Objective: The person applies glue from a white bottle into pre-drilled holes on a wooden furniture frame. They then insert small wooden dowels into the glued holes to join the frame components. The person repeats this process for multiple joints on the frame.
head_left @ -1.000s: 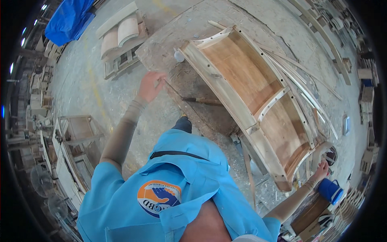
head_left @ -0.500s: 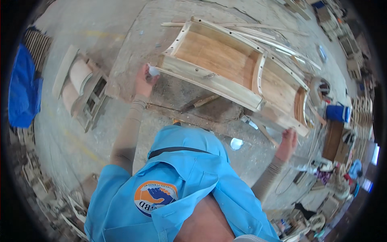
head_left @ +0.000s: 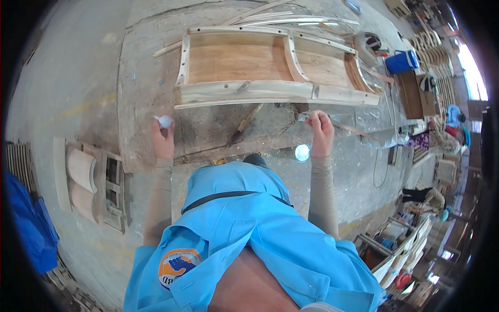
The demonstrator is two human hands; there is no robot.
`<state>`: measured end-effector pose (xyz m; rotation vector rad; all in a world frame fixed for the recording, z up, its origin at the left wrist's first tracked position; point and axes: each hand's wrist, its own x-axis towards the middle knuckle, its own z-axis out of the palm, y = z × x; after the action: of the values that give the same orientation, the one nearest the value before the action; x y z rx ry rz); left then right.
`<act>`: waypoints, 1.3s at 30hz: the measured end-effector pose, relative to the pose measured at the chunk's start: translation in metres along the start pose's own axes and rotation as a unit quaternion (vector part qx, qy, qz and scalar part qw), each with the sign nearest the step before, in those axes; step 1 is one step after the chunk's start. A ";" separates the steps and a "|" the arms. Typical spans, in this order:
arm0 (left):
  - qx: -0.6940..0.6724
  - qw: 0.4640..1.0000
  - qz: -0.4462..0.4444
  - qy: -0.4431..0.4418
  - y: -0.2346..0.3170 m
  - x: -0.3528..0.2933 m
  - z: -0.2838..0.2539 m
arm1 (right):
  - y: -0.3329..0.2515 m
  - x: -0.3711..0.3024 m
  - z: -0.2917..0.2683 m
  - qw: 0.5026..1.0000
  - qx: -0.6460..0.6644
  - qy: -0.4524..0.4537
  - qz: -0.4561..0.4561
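The person leans over a worn wooden tabletop, both forearms reaching out from the lower edge. The left hand is closed around a small white wad, perhaps cloth or paper, which sticks up above the fingers near the tabletop's near-left corner. The right hand is pinched on the near end of a thin wooden strip that runs off to the right along the near edge; what else may sit between those fingertips is too small to tell.

Across the middle of the tabletop lies a long curved wooden frame, pale rails around two panels of reddish-brown ply, its near rail just beyond both hands and touching neither. Between the hands, a wooden-handled tool lies tilted on the bare boards, just in front of the frame. A small round shiny object shows just below the right hand, beside the near edge.

At the far right end of the tabletop stands a blue bucket. On the concrete floor to the left rests another curved wooden piece, and a blue cloth lies at the left rim of the view. The person wears a light blue shirt with a round badge.
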<state>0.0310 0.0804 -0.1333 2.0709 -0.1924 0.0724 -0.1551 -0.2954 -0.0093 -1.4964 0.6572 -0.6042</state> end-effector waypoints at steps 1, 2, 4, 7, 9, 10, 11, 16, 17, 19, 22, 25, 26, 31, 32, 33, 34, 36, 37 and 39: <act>-0.009 1.000 0.005 -0.005 0.002 -0.003 -0.001 | 0.002 0.003 -0.003 1.000 0.002 0.014 -0.002; -0.017 1.000 0.009 -0.009 0.004 -0.005 -0.001 | 0.002 0.006 -0.005 1.000 -0.004 0.024 -0.007; -0.027 0.999 0.012 -0.020 0.010 -0.008 -0.002 | 0.004 0.011 -0.009 0.999 -0.015 0.038 -0.020; -0.026 0.999 0.014 -0.035 0.018 -0.010 -0.004 | 0.014 0.021 -0.017 0.998 -0.029 0.047 -0.033; -0.022 0.999 0.023 -0.037 0.015 -0.009 -0.003 | 0.014 0.026 -0.020 0.997 -0.044 0.049 -0.033; -0.018 0.999 0.025 -0.032 0.018 -0.010 -0.003 | 0.014 0.028 -0.021 0.997 -0.051 0.049 -0.033; -0.014 0.999 0.026 -0.026 0.022 -0.012 -0.002 | 0.013 0.029 -0.020 0.997 -0.052 0.051 -0.031; -0.002 1.000 0.009 -0.027 0.017 -0.016 0.002 | 0.016 0.034 -0.023 0.997 -0.064 0.043 -0.024; 0.017 0.999 0.006 -0.027 0.018 -0.016 0.002 | 0.015 0.034 -0.024 0.996 -0.070 0.040 -0.022; 0.035 0.999 -0.001 -0.019 0.020 -0.016 0.003 | 0.012 0.036 -0.026 0.996 -0.083 0.034 -0.017; 0.022 1.000 -0.008 -0.004 0.014 -0.016 0.006 | 0.017 0.042 -0.032 0.998 -0.060 0.022 -0.028; 0.007 1.000 -0.006 -0.002 0.008 -0.015 0.008 | 0.012 0.047 -0.033 0.996 -0.080 0.019 -0.034; 0.008 1.000 -0.004 -0.003 0.007 -0.014 0.008 | 0.010 0.048 -0.033 0.995 -0.090 0.019 -0.037; 0.012 1.000 0.000 0.001 0.007 -0.014 0.010 | -0.005 0.054 -0.025 0.993 -0.107 0.000 -0.055; 0.011 1.000 0.004 0.004 0.005 -0.014 0.010 | -0.007 0.054 -0.022 0.992 -0.109 -0.010 -0.060; 0.010 1.000 0.008 0.006 0.003 -0.014 0.010 | -0.010 0.054 -0.018 0.992 -0.110 -0.020 -0.065; 0.004 1.000 0.000 0.006 0.005 -0.014 0.010 | -0.013 0.053 -0.014 0.991 -0.112 -0.029 -0.070; -0.008 1.000 -0.016 0.007 0.009 -0.014 0.011 | -0.017 0.048 -0.004 0.987 -0.136 -0.058 -0.064; -0.001 1.000 -0.011 0.011 0.008 -0.014 0.011 | -0.019 0.045 0.002 0.984 -0.147 -0.074 -0.061; 0.013 1.000 -0.001 0.019 0.003 -0.014 0.011 | -0.022 0.040 0.016 0.984 -0.131 -0.100 -0.063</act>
<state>0.0160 0.0710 -0.1374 2.0934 -0.1671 0.1143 -0.1152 -0.3127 0.0112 -1.8281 0.5025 -0.4669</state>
